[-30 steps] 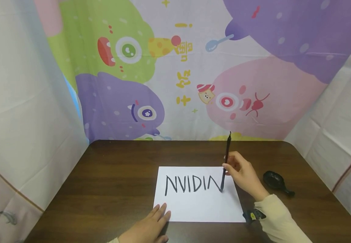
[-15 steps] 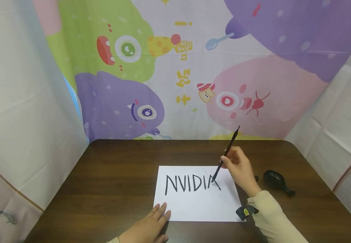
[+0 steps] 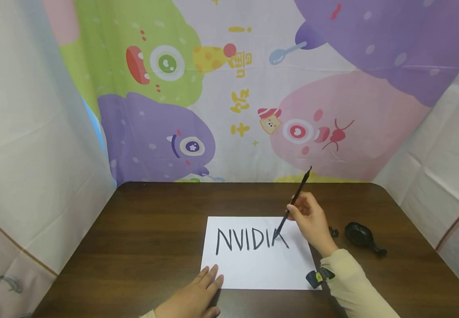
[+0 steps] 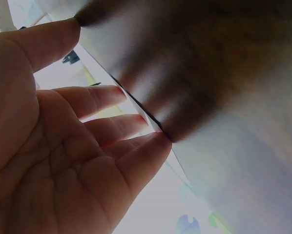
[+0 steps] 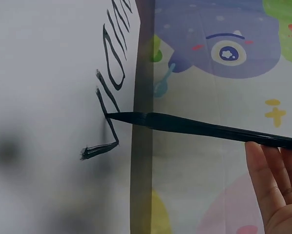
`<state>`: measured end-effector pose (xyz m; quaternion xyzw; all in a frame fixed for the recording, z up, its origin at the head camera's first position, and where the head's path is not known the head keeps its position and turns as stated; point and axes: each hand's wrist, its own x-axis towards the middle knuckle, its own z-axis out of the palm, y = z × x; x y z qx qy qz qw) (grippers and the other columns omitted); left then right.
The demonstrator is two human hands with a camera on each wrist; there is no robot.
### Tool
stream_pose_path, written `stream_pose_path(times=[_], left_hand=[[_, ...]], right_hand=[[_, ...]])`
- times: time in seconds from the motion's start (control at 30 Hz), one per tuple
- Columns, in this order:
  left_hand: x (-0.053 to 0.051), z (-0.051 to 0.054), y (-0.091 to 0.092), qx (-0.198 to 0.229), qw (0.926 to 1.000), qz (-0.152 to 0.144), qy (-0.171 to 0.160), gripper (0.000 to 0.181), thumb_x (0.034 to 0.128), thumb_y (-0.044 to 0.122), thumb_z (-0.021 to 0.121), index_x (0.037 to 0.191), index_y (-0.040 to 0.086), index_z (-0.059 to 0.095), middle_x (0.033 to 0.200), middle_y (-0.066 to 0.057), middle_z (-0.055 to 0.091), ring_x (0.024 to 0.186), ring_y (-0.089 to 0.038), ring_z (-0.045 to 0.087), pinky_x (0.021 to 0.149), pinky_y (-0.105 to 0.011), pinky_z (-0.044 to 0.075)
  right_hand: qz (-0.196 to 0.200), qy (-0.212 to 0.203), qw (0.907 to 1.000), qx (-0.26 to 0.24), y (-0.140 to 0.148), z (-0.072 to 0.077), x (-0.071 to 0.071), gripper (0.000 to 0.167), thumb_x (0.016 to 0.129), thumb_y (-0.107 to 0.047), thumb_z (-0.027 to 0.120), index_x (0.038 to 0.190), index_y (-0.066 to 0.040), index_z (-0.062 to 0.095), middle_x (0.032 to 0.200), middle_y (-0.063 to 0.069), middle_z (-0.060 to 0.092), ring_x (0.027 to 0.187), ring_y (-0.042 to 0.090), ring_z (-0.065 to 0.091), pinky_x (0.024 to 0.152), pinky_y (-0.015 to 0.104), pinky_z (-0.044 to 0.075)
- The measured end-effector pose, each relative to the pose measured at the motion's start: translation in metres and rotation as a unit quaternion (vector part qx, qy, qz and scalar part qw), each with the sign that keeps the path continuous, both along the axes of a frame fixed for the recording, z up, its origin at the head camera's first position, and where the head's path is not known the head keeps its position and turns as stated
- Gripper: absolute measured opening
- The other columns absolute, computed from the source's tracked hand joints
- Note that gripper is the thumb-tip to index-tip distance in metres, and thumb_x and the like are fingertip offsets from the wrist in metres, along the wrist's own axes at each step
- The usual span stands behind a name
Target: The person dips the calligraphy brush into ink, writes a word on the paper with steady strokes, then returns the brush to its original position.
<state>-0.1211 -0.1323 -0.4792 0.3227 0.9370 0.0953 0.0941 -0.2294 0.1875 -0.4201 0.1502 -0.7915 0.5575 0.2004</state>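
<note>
My right hand (image 3: pixel 313 223) pinches a dark, slim writing brush (image 3: pixel 301 185) by its handle, the brush leaning up and to the right. In the right wrist view the bristle tip of the brush (image 5: pixel 195 127) meets the left stroke of the last letter. Black letters reading "NVIDIA" (image 3: pixel 252 240) run across the upper half of a white sheet of paper (image 3: pixel 253 274). My left hand (image 3: pixel 193 293) rests with fingers outstretched on the paper's lower left corner. From the left wrist, the palm and straight fingers of the left hand (image 4: pixel 63 151) show.
A dark, shallow dish with a short handle (image 3: pixel 358 234) sits right of the paper on the brown wooden table (image 3: pixel 142 247). A small dark object (image 3: pixel 334 232) lies beside it, partly behind my right hand. A cartoon-printed curtain (image 3: pixel 245 163) hangs behind the table.
My right hand has carried the brush tip from the foot of the last letter's right stroke up and left to its left stroke. The left hand has stayed put.
</note>
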Motion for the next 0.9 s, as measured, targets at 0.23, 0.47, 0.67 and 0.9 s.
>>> stream_pose_path(times=[0.23,0.47,0.67,0.9], left_hand=[[0.000,0.001,0.000,0.000,1.0000,0.004,-0.009,0.067,0.0901,0.039,0.064,0.144,0.003,0.047,0.152,-0.023,0.040,0.139,-0.044,0.039,0.106,-0.055,0.043],[0.001,0.002,0.001,0.001,1.0000,0.001,0.003,0.067,0.0896,0.039,0.064,0.143,0.003,0.047,0.151,-0.023,0.041,0.139,-0.043,0.040,0.107,-0.053,0.043],[0.001,0.001,0.000,0.003,1.0000,0.001,0.004,0.067,0.0895,0.039,0.064,0.143,0.003,0.047,0.151,-0.023,0.041,0.138,-0.044,0.040,0.107,-0.053,0.043],[0.001,0.001,0.000,0.000,1.0000,-0.001,0.001,0.067,0.0902,0.040,0.063,0.143,0.003,0.047,0.151,-0.023,0.041,0.139,-0.044,0.040,0.108,-0.054,0.042]], right_hand=[[-0.006,0.016,0.9998,0.010,-0.001,0.001,0.002,0.021,0.088,0.008,0.064,0.106,0.010,0.053,0.084,0.025,0.063,0.068,0.026,0.067,0.065,0.036,0.061],[-0.021,0.013,0.9992,0.031,0.005,-0.016,-0.009,0.024,0.089,0.005,0.065,0.109,0.008,0.054,0.084,0.017,0.060,0.071,0.029,0.066,0.065,0.036,0.061],[-0.012,0.023,0.9988,0.042,0.012,-0.025,-0.015,0.024,0.090,-0.002,0.067,0.111,0.002,0.056,0.084,0.011,0.058,0.072,0.023,0.063,0.065,0.029,0.061],[-0.019,0.037,0.9967,0.070,0.016,-0.024,-0.014,0.025,0.090,-0.003,0.068,0.112,-0.003,0.056,0.083,0.009,0.058,0.072,0.017,0.063,0.065,0.024,0.060]])
